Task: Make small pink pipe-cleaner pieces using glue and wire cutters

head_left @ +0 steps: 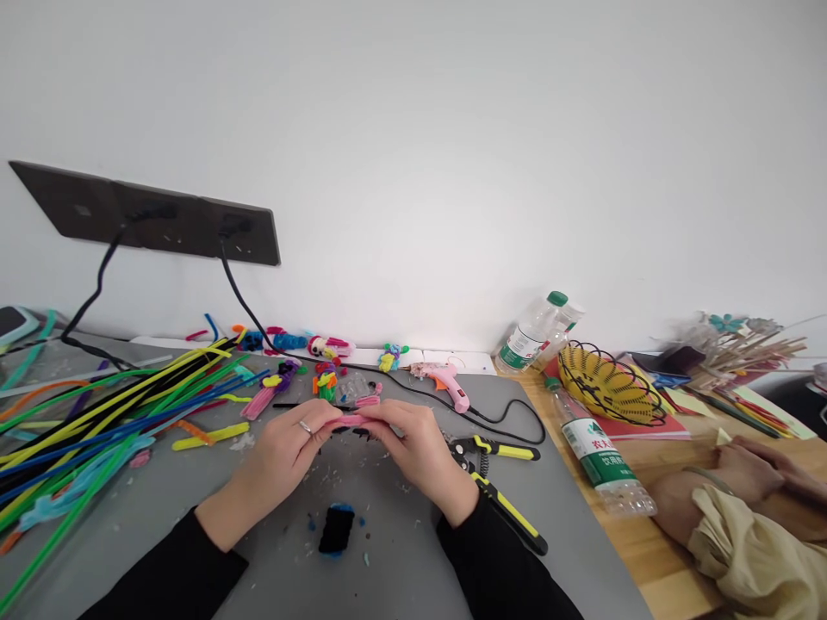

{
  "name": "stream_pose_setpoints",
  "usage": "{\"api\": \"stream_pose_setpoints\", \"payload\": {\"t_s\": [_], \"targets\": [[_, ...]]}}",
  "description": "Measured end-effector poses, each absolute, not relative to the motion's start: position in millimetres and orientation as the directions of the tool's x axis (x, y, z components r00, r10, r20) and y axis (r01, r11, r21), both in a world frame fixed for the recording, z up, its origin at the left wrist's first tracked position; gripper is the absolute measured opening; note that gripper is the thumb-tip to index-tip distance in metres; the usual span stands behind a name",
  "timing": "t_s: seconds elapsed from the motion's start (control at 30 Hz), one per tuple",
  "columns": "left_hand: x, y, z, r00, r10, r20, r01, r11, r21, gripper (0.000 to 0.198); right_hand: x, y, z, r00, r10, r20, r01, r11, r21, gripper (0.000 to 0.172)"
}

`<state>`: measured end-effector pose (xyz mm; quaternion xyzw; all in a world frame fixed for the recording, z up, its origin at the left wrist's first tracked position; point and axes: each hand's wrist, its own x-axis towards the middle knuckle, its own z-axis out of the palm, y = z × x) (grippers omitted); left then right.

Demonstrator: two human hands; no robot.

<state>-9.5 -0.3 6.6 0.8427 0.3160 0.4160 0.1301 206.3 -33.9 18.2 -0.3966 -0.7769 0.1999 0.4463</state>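
Between my left hand (294,439) and my right hand (413,435) is a short bundle of pink pipe cleaners (352,420). Both hands are closed, with thumb and fingers pinching its two ends. A ring shows on my left hand. Just below the bundle some small dark bits are partly hidden. Nearer to me on the grey mat (271,568) lies a black fuzzy block (337,529) with blue edges. Yellow-and-black wire strippers (510,512) rest beside my right wrist. Behind my hands are small pipe-cleaner figures (326,379) in several colours.
Loose pipe cleaners (116,422) spread across the left side. A pink glue gun (445,383) with a black cord lies near the wall. Plastic bottles (598,452) and a yellow basket (600,387) are at right. A co-worker's arms (730,499) rest on the wooden table.
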Motion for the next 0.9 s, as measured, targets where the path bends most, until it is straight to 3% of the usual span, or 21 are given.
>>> {"api": "stream_pose_setpoints", "payload": {"t_s": [0.4, 0.7, 0.9], "targets": [[-11.7, 0.5, 10.1, 0.483, 0.625, 0.613, 0.407, -0.781, 0.474, 0.033, 210.0, -35.3, 14.9, -0.417, 0.736, 0.533, 0.563, 0.67, -0.484, 0.032], [-13.8, 1.0, 8.1, 0.453, 0.605, 0.655, 0.39, -0.795, 0.465, 0.032, 202.4, -36.5, 20.7, -0.278, 0.871, 0.405, 0.357, 0.486, -0.798, 0.027], [-14.4, 0.1, 11.7, 0.48, 0.628, 0.612, 0.37, -0.778, 0.508, 0.033, 204.7, -36.2, 18.9, -0.278, 0.89, 0.362, 0.332, 0.442, -0.834, 0.028]]}}
